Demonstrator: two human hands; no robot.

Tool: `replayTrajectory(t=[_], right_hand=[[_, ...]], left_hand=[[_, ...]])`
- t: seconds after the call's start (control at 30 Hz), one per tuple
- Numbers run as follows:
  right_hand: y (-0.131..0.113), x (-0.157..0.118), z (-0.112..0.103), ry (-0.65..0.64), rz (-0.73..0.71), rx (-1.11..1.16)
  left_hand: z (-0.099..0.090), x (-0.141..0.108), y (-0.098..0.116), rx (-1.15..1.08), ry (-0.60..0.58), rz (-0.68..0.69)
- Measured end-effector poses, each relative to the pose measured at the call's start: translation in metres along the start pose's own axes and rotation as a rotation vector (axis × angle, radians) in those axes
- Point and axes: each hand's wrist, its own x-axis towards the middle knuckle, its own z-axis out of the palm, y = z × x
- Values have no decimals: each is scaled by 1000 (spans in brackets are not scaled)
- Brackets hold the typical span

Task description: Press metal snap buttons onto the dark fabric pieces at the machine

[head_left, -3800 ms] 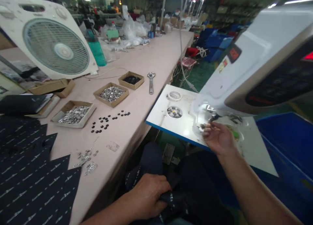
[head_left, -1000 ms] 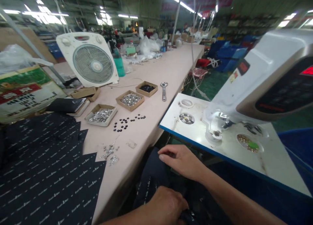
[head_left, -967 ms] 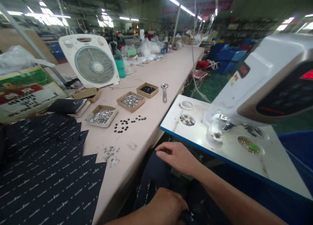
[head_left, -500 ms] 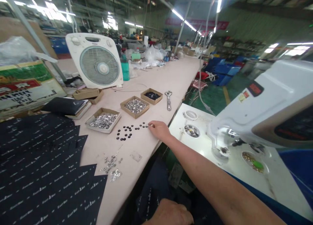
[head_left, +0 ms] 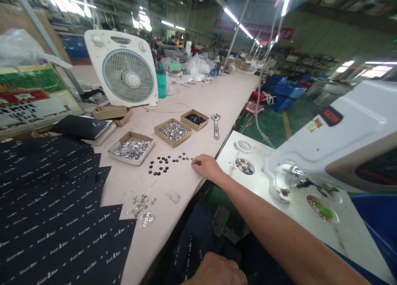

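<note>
My right hand (head_left: pixel 206 166) reaches to the table edge with thumb and fingers pinched together at the end of a row of snap buttons. A small silvery snap button (head_left: pixel 192 158) shows at its fingertips. To the left lies a loose ring of black snap buttons (head_left: pixel 159 166). At the bottom, my left hand (head_left: pixel 217 270) is curled closed beside dark printed fabric (head_left: pixel 186 252) over my lap; its fingertips are hidden, so what it grips cannot be seen. Silver snap parts (head_left: pixel 139 205) lie in a small pile nearer to me.
Cardboard trays hold silver parts (head_left: pixel 132 149), more silver parts (head_left: pixel 173 132) and black parts (head_left: pixel 195 119). An adjustable wrench (head_left: pixel 216 126) lies beside them. A box fan (head_left: pixel 132 76) stands behind. Dark printed fabric panels (head_left: pixel 62 219) cover the left. A white press machine (head_left: pixel 335 140) stands right.
My right hand has drawn slightly back toward the table edge, with the fingers still pinched. My left hand stays about where it was. The view has shifted slightly.
</note>
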Motion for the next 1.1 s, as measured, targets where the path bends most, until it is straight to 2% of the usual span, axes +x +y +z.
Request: replayTrajectory(t=[0.13,0.37,0.6,0.7,0.87,1.1], right_hand=[[5,-4,-2,5,23,-2],[5,-7,-2,-1,22,-49],[2,-4,-7,-56,11,-94],[2,-5,-9,-77,-7,-109],[0,-3,-13,-105,-9,-126],[-2,4,-17,-165,16,-60]], left_hand=[[10,2,-2,-7,59,19],[18,7,2,34,7,-9],[25,4,0,28,131,12],[19,4,2,43,112,21],[-2,1,6,43,-27,8],[-13,-8,6,12,45,33]])
